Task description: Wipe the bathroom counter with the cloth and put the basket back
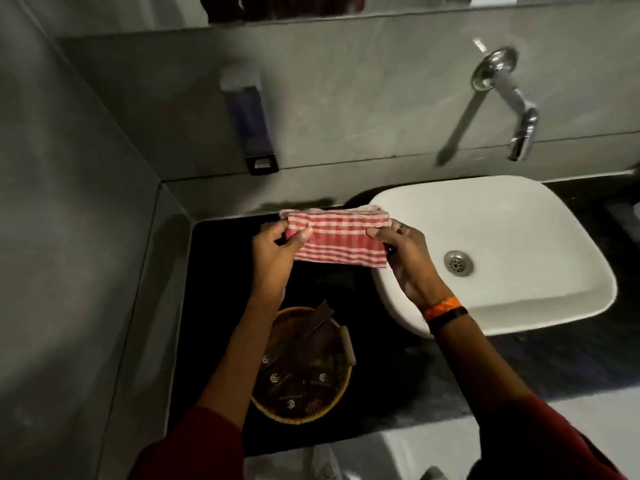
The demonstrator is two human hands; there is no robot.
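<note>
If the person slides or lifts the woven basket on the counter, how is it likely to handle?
The basket looks like thin wicker, so probably light and fairly stiff. It sits low and wide on the dark counter, so tipping seems unlikely. The loose sachets piled inside, some poking above the rim, might shift or spill if it is jerked.

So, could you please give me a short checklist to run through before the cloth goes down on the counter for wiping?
1. Cloth gripped at both ends: ok, left hand and right hand each pinch an edge.
2. Cloth folded flat: ok, held as a striped band.
3. Back of the counter free to wipe: ok, bare dark surface under the cloth.
4. Basket off the wiping path: not ok, it sits on the counter's front, full of items.
5. Cloth damp: cannot tell.
6. Tap off: ok, no water seen.
</note>
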